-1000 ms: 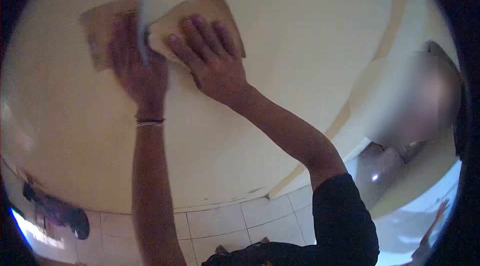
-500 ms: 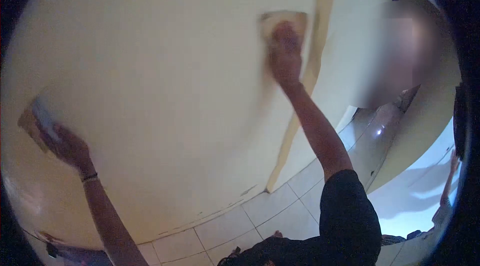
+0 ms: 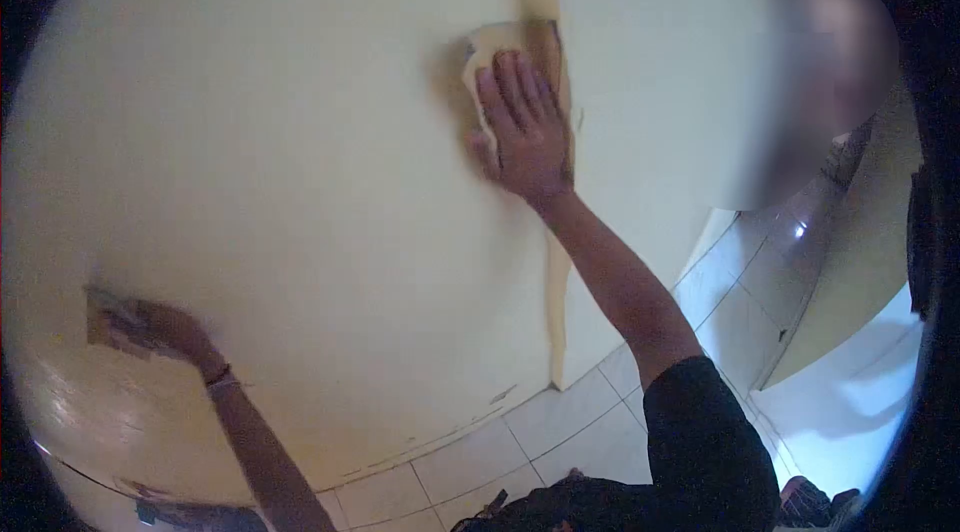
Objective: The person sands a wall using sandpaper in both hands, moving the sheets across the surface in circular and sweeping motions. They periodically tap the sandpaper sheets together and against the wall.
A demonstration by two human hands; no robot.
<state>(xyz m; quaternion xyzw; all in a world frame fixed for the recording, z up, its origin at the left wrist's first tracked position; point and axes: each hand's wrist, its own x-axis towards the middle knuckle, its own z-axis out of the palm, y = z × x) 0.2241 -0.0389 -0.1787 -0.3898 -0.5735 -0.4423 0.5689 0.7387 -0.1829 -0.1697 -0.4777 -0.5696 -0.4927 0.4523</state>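
Against the cream wall [image 3: 320,132], my right hand [image 3: 525,137] lies flat with its fingers stretched over a cream and brown sheet, apparently sandpaper [image 3: 492,37]. It presses the sheet onto the wall beside a raised tan strip. Lower down at the far left, my left hand [image 3: 170,327] is curled around another brownish piece, seemingly sandpaper [image 3: 100,320], held to the wall. Its fingers are dark and a little blurred. A band circles the left wrist.
The tan vertical strip [image 3: 557,332] runs down the wall to the white tiled floor [image 3: 560,432]. Another person [image 3: 800,102], blurred, is at the upper right beside a curved low wall [image 3: 850,302]. Chipped marks line the wall's foot.
In the view, my right hand and its sheet have shifted left, now over the tan strip, as the view also turned. My left hand has moved down and slightly right with its piece.
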